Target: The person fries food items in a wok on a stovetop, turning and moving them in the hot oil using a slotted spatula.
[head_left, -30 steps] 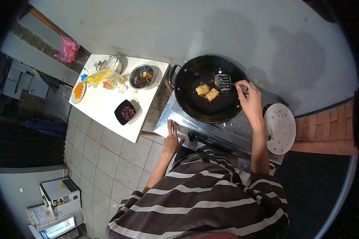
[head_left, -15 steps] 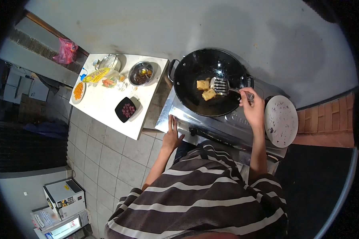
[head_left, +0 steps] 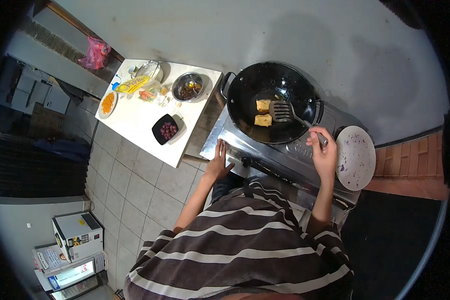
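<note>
My right hand (head_left: 325, 150) is closed round the handle of a slotted metal spatula (head_left: 281, 111). The spatula's head lies inside a black wok (head_left: 250, 131), just right of two golden-brown food pieces (head_left: 263, 120). The wok sits on a silver gas stove (head_left: 230, 131). My left hand (head_left: 217, 162) rests on the stove's front left corner, fingers stretched out and holding nothing.
Right of the wok stands a white oval plate (head_left: 355, 159) with purple bits. A white table (head_left: 135, 131) at left bears a metal bowl (head_left: 187, 86), a black dish (head_left: 165, 129) of purple pieces, a plate of orange shreds (head_left: 108, 104) and a yellow-labelled bag (head_left: 133, 85).
The spatula has moved down and left against the food pieces, which now lie one above the other. My right hand has shifted lower along with the handle. My left hand stays at the stove corner.
</note>
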`<state>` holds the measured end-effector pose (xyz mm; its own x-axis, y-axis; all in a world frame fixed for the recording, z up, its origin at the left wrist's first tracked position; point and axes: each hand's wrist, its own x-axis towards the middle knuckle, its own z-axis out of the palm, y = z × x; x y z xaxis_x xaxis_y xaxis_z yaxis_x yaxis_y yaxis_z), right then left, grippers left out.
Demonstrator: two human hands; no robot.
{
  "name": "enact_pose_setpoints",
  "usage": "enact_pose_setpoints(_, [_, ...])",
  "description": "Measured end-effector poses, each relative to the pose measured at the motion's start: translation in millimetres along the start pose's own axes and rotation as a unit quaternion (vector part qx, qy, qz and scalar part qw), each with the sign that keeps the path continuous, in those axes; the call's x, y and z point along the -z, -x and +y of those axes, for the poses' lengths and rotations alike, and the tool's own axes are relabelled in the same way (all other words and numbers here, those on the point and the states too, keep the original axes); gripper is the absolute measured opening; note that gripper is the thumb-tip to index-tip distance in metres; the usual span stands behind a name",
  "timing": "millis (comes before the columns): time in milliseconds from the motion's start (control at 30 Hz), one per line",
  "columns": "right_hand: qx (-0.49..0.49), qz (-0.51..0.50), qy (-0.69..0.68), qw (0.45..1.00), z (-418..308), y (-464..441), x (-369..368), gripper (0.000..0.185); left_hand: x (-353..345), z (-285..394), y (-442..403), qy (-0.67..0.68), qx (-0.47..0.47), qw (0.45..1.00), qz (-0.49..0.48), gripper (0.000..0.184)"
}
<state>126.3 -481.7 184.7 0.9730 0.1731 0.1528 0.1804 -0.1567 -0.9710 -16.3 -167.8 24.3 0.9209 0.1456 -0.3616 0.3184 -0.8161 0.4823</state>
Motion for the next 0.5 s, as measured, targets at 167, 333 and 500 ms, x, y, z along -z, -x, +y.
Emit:
enact_pose_setpoints(167, [0.023,-0.043,0.117,0.992,-24.0,8.0,6.2,0.011,12.4,-5.9,-0.2,0.026,-0.018,0.999,-0.023,0.093])
enact_pose_setpoints(333, [0.003,-0.025,0.066,0.998,-24.9,8.9,0.0,0.011,36.0,-8.9,0.3,0.167,-0.025,0.984,-0.049,0.075])
enact_pose_setpoints(500, [0.006,0.053,0.055,0.997,-15.6,1.2,-14.5,0.01,55.9,-14.7,-4.9,0.187,-0.08,0.979,-0.023,0.065])
